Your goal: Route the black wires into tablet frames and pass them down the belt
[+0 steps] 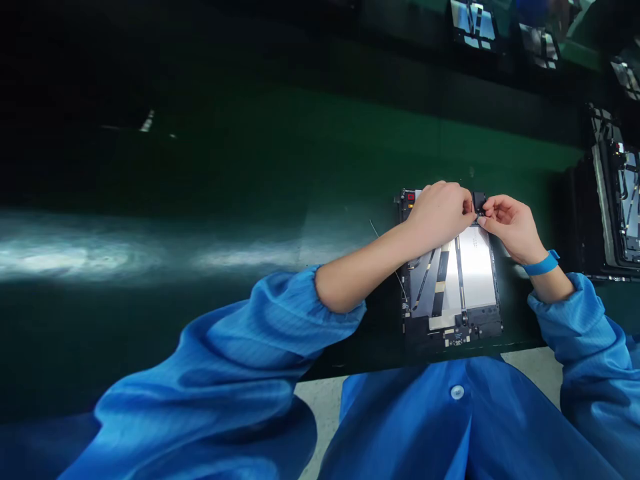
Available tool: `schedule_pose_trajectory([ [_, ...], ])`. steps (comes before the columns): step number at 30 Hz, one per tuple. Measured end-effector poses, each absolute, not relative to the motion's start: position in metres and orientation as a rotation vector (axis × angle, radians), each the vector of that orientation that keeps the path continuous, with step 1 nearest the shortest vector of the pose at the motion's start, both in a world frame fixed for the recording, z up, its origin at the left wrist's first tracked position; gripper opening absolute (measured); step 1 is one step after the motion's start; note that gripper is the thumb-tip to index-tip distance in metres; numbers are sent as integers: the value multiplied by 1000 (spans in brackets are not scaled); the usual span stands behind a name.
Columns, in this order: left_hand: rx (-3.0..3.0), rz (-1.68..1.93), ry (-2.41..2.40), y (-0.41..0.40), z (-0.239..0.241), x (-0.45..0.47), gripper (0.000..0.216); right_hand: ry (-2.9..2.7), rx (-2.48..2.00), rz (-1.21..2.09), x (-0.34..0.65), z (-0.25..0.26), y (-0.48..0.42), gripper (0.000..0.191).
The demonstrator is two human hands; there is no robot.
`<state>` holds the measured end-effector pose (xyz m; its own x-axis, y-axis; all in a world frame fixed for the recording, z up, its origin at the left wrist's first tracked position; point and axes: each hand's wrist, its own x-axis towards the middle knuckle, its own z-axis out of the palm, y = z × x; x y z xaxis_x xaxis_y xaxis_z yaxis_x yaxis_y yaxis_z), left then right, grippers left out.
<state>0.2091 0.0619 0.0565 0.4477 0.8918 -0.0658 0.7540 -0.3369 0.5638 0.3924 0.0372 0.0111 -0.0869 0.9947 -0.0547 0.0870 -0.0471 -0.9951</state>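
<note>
At the near edge of a green bench (250, 173), an opened tablet (480, 267) lies with its long axis near to far, most of it this side of the left hand (441, 212), whose fingers curl over its far end; the right hand (516, 227), nearer the far right corner, has thumb and fingertips almost together. Whether either grips anything, I cannot tell. The left forearm (370, 267) crosses the tablet's left side and a thin wire (374, 229); a stack of tablets (625, 200) stands right, more tablets (475, 23) beyond
</note>
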Motion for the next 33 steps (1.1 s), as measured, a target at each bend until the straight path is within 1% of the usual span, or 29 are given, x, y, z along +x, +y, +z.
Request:
schedule_pose_trajectory([
  [4,2170,406,1330,61,56,207,15,-1385,-1328,1176,387,13,37,26],
  [8,2093,815,1380,47,64,170,27,-1367,-1402,1178,386,18,43,26],
  [10,1983,939,1514,35,61,139,25,-1277,-1423,1216,387,24,46,28],
  [12,1898,847,1562,21,49,108,25,-1193,-1414,1202,385,33,46,26],
  [14,1910,601,1457,5,33,86,24,-1214,-1364,1145,376,46,40,21],
  [16,1973,460,1349,-11,24,76,16,-1374,-1292,1157,358,59,29,16],
  [17,2014,473,1345,-18,23,75,13,-1498,-1254,1210,346,65,22,15],
  [21,2206,785,1467,-43,48,86,16,-2050,-1091,1466,303,79,-4,16],
  [24,2307,970,1369,-51,68,91,19,-2262,-1001,1413,294,80,-7,16],
  [25,2280,1048,1345,-53,70,92,25,-2306,-983,1383,296,81,-4,18],
  [27,2084,1177,1355,-56,65,93,50,-2404,-947,1339,306,82,3,18],
  [29,1765,1157,1364,-59,52,96,71,-2515,-898,1278,318,82,9,18],
  [31,1459,1002,1305,-62,37,101,77,-2591,-837,1161,324,80,14,18],
  [33,1245,867,1214,-65,25,107,76,-2613,-763,1026,325,75,17,16],
])
